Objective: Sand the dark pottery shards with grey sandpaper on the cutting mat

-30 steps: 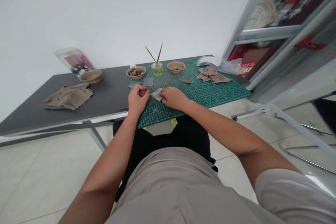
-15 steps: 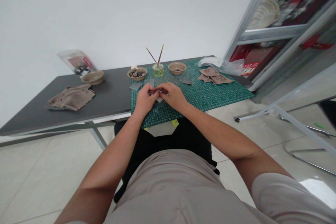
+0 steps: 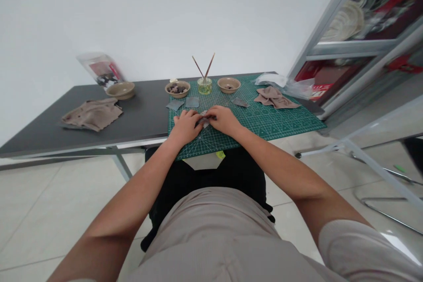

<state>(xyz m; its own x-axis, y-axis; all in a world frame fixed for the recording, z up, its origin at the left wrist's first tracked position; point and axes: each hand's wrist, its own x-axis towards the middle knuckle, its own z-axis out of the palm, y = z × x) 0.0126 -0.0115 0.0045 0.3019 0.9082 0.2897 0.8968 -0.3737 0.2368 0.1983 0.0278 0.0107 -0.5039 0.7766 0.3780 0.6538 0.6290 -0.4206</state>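
Left hand (image 3: 185, 127) and right hand (image 3: 224, 120) are curling closed, pinching a small grey abrasive sheet (image 3: 205, 120) between them over the green cutting mat (image 3: 280, 123); a slack pinch risks dropping it.

Small folded piece of grey abrasive paper (image 3: 205, 120) pinched between two hands

The piece is small beside the left hand (image 3: 185, 127) and the right hand (image 3: 224, 120), which meet around it, so only a pale, creased corner shows past the fingers (image 3: 213, 116). Its grey grit side looks dull and matte; the rest is hidden, and whether anything lies inside the fold cannot be told. It sits over the middle of a green cutting mat (image 3: 264, 128), close to or touching the printed grid, tipped at an angle rather than lying flat.
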